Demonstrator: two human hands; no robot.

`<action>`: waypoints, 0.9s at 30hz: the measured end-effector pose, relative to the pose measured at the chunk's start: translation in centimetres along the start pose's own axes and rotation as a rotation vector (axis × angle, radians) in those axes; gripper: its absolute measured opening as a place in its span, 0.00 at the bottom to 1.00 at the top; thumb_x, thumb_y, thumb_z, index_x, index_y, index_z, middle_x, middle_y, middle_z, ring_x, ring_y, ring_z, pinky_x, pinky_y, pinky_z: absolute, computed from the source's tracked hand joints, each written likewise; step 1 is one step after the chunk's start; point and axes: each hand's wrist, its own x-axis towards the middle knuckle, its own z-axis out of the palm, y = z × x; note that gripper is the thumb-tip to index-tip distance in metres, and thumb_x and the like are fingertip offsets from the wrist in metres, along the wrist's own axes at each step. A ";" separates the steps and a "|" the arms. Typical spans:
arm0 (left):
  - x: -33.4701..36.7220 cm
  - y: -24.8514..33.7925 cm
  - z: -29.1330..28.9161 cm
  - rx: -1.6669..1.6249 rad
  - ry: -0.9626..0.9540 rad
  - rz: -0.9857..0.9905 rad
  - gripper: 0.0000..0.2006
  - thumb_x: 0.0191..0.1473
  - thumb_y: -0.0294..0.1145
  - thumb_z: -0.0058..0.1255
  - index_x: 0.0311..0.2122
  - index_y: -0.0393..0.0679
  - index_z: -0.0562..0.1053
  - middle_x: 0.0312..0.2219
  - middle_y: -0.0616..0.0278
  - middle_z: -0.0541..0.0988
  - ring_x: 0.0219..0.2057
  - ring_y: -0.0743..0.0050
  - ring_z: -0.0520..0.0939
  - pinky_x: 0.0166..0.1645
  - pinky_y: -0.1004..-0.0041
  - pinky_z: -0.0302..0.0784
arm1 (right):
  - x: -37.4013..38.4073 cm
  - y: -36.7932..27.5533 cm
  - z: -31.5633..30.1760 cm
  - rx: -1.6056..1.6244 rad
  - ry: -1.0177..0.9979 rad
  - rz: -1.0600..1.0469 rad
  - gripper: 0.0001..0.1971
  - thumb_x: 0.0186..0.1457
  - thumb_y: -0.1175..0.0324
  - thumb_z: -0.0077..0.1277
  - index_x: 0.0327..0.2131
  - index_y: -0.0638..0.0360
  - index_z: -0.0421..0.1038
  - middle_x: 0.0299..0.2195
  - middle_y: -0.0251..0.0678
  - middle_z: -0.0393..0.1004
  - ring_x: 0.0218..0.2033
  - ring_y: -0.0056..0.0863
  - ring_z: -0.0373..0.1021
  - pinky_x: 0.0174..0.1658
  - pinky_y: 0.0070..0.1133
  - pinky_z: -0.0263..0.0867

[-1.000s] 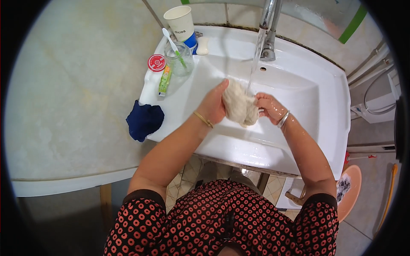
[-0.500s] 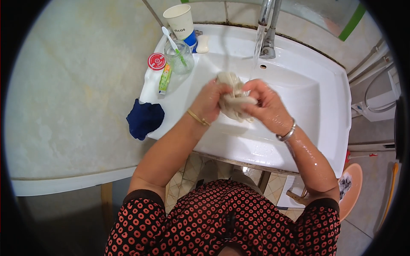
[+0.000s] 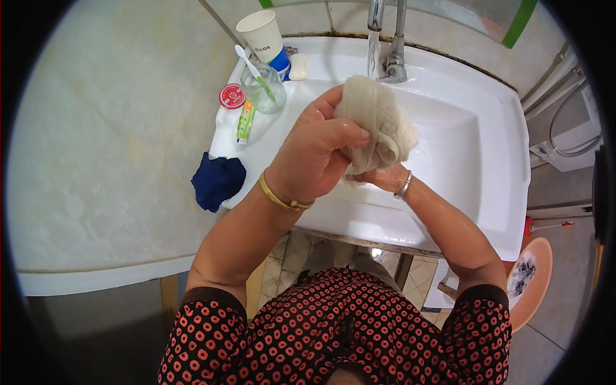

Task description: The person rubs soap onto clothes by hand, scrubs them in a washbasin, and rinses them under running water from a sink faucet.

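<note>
A wet beige cloth, bunched with a folded band along one side, is held up over the sink. My left hand grips it from the left, thumb pressed on the front of the fabric. Below the cloth, my right hand touches or nearly touches its underside; its fingers are mostly hidden behind the cloth and my left hand. Water runs from the faucet just behind the cloth. The white sink lies beneath both hands.
On the sink's left ledge stand a paper cup, a glass jar with a toothbrush, a soap bar, a red round lid and a toothpaste tube. A navy cloth drapes over the left edge. A peach basin is low at the right.
The beige cloth has been raised and turned, away from between both hands' fingers into my left hand's grip. My right hand has dropped lower, beneath it.
</note>
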 end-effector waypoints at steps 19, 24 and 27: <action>3.7 -11.3 -8.7 -0.118 0.428 -0.483 0.28 0.46 0.58 0.36 0.48 0.50 0.59 0.42 0.58 0.66 0.42 0.57 0.68 0.42 0.54 0.64 | 1.5 0.4 -2.8 -0.032 0.269 0.365 0.15 0.34 0.72 0.46 0.32 0.66 0.66 0.31 0.44 0.69 0.30 0.36 0.68 0.35 0.25 0.63; 5.1 -12.3 -11.4 -0.271 0.351 -0.358 0.31 0.45 0.64 0.28 0.44 0.49 0.63 0.43 0.61 0.66 0.46 0.62 0.64 0.49 0.53 0.54 | 1.7 -4.6 -0.5 -0.926 -0.013 0.355 0.12 0.37 0.68 0.48 0.29 0.62 0.66 0.31 0.47 0.68 0.30 0.40 0.67 0.33 0.27 0.63; 4.2 -12.5 -10.8 -0.391 0.463 -0.572 0.28 0.46 0.62 0.25 0.47 0.54 0.60 0.48 0.62 0.61 0.48 0.57 0.61 0.48 0.47 0.54 | 0.6 -4.5 -0.3 -0.997 0.159 0.083 0.20 0.33 0.72 0.52 0.36 0.58 0.62 0.28 0.43 0.65 0.26 0.40 0.66 0.28 0.29 0.64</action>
